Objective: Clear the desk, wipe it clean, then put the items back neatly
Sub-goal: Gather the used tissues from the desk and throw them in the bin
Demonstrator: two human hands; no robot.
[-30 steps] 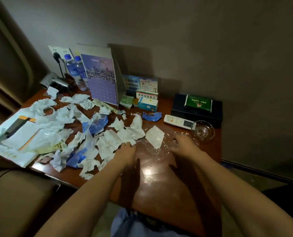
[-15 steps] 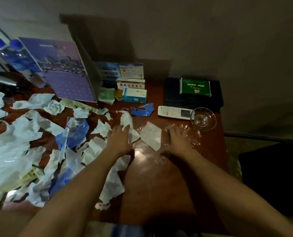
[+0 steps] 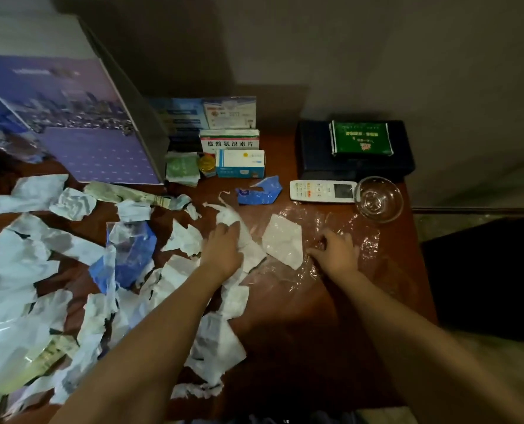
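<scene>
The brown wooden desk (image 3: 300,325) is littered with torn white tissue scraps (image 3: 190,240) and blue wrapper pieces (image 3: 132,255) across its left half. My left hand (image 3: 224,250) rests on a crumpled white tissue (image 3: 228,215) near the desk's middle. My right hand (image 3: 335,252) has its fingers curled into a sheet of clear plastic film (image 3: 361,237) spread over the desk. A flat white tissue piece (image 3: 283,240) lies between my two hands.
Along the back stand a purple calendar (image 3: 80,133), medicine boxes (image 3: 239,154), a small yellow-lidded jar (image 3: 207,165), a black box (image 3: 316,154) with a green packet (image 3: 360,142), a white remote (image 3: 322,191) and a glass bowl (image 3: 378,198). A blue torn wrapper (image 3: 259,191) lies nearby.
The camera has moved closer and tilted down. My left hand slid forward onto the crumpled tissue, and my right hand's fingers have curled into the plastic film.
</scene>
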